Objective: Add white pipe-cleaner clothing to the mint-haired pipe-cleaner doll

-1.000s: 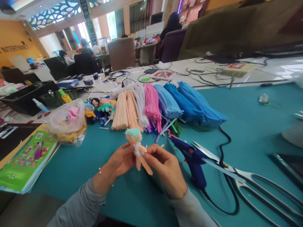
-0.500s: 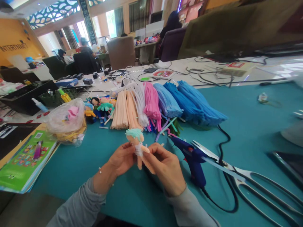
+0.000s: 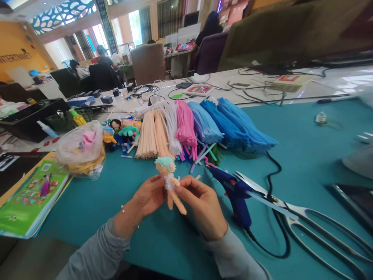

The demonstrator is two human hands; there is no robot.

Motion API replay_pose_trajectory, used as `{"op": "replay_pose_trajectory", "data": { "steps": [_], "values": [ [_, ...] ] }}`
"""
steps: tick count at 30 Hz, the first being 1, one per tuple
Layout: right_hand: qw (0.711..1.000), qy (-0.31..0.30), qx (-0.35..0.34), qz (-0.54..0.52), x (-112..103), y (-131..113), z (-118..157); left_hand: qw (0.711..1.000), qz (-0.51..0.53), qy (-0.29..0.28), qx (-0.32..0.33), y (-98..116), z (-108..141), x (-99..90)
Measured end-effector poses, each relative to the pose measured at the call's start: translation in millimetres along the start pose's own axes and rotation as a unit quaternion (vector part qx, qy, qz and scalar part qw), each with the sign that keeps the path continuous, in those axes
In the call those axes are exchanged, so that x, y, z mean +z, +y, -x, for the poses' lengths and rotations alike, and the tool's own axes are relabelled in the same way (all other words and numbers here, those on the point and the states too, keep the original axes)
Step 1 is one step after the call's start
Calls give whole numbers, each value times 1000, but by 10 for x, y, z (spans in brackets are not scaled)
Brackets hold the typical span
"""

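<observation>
A small pipe-cleaner doll, peach with mint-green hair and a white band round its body, is held upright above the teal mat. My left hand is closed on its side, with some fingertips hidden behind the doll. From the other side my right hand pinches it near the arm. Both peach legs hang free below the hands. Just beyond the doll lie bundles of pipe cleaners: peach, white, pink and blue.
To the right lie a blue glue gun with its cord and large scissors. At left are a plastic bag and a green booklet. Several finished dolls sit behind. People sit at desks farther back.
The doll has turned slightly between my hands, so both legs now show apart below. My right fingers have shifted up off the leg towards the arm.
</observation>
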State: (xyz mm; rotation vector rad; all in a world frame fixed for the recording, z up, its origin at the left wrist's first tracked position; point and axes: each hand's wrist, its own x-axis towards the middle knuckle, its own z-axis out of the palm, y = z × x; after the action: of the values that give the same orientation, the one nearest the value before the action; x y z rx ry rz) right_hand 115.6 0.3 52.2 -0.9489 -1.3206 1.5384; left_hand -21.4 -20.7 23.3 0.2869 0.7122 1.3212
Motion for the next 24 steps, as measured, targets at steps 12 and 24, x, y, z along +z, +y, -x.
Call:
{"op": "replay_pose_trajectory", "data": {
  "steps": [12, 24],
  "values": [
    [998, 12, -36, 44, -23, 33, 5, 1000, 7, -19, -3, 13, 4, 10],
    [995, 6, -74, 66, -19, 25, -3, 1000, 19, 4, -2, 2, 16, 45]
  ]
}}
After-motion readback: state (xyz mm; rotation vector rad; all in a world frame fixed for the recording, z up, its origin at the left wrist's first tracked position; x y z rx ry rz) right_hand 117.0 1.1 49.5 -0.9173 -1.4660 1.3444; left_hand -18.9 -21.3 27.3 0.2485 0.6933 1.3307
